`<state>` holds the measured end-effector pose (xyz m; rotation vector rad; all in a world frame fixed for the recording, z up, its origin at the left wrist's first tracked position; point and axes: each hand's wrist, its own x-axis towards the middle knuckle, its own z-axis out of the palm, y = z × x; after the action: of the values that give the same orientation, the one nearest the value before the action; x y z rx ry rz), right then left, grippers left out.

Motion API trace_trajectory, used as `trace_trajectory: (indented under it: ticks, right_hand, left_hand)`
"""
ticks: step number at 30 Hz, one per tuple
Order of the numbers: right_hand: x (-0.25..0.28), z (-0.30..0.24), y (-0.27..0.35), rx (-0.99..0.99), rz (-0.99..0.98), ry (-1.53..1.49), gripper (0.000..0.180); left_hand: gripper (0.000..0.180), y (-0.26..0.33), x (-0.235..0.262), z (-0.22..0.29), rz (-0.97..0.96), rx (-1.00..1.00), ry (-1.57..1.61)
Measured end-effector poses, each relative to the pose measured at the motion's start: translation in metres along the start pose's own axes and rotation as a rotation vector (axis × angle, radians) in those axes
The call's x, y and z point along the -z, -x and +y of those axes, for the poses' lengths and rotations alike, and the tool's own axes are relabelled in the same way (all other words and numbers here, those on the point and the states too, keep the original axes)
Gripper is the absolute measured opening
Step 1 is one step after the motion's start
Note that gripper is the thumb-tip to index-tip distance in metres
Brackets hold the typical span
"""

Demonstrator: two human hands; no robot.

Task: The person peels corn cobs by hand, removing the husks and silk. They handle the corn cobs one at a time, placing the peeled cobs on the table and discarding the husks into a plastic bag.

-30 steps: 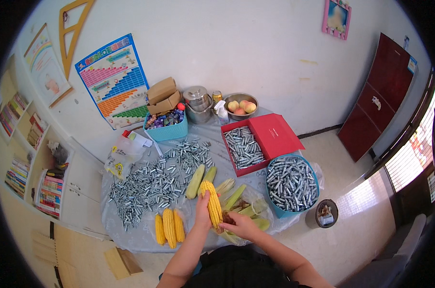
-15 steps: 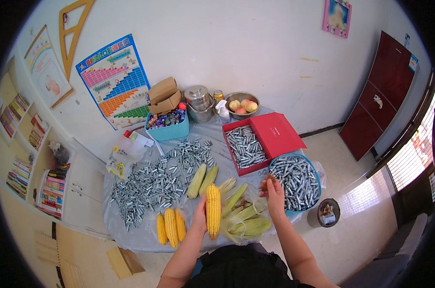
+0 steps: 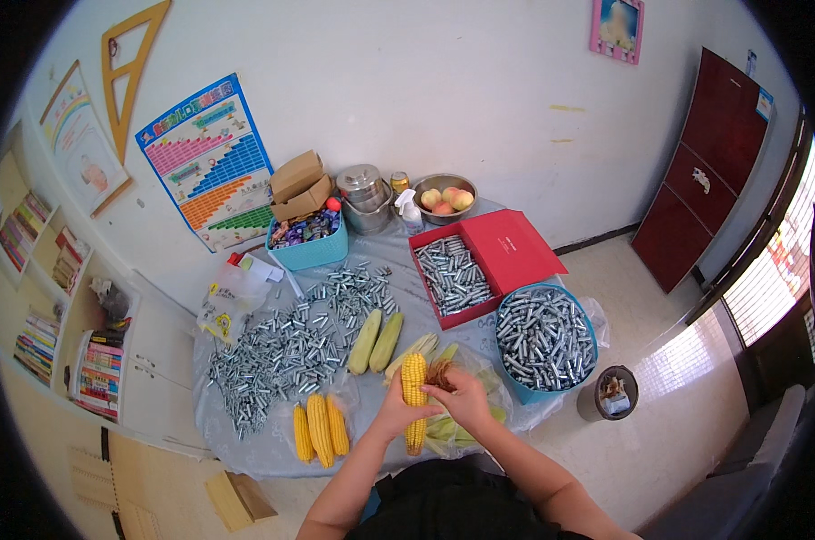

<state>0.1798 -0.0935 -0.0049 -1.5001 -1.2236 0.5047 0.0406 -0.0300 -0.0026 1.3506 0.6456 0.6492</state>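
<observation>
My left hand [image 3: 393,410] is wrapped round a husked yellow corn cob [image 3: 414,380], held upright above the table's near edge. My right hand [image 3: 466,400] is closed on a tuft of brown corn silk [image 3: 440,372], its fingers right against the cob's side. Below my right hand lie green corn husks [image 3: 452,437] on a clear plastic bag. To the left, three bare yellow cobs [image 3: 319,428] rest side by side on another clear bag. Two cobs still in pale green husk [image 3: 375,343] lie just beyond my left hand.
Small metal cylinders [image 3: 281,351] are heaped across the table's left. More fill a red box [image 3: 515,255] and a blue basin [image 3: 593,353] at the right. Behind stand a turquoise basket [image 3: 310,252], steel pots [image 3: 364,200], a spray bottle [image 3: 410,212] and a peach bowl [image 3: 441,217]. A bin [image 3: 591,407] stands on the floor.
My right hand, with the silk in it, has moved left from beside the blue basin to the cob. My left hand and the cob have shifted slightly right.
</observation>
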Motion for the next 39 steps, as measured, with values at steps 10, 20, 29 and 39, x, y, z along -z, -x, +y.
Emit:
trace_trajectory:
  ticks: [10,20,29,39]
  right_hand:
    - [0.014,-0.026,0.003,0.222,0.025,0.345,0.029]
    - [0.012,-0.012,0.005,0.04,0.059,0.214,0.012]
    - [0.042,0.03,-0.013,-0.345,0.223,-0.647,0.015]
    - [0.014,0.002,-0.004,-0.192,-0.202,-0.193,0.025]
  left_hand:
    - [0.104,0.004,0.0,0.0,0.009,-0.151,-0.377]
    - [0.094,0.006,-0.002,0.006,0.003,-0.133,-0.378]
    - [0.061,0.01,0.013,-0.015,0.045,0.082,0.208]
    - [0.047,0.013,0.009,0.006,-0.03,0.217,0.479]
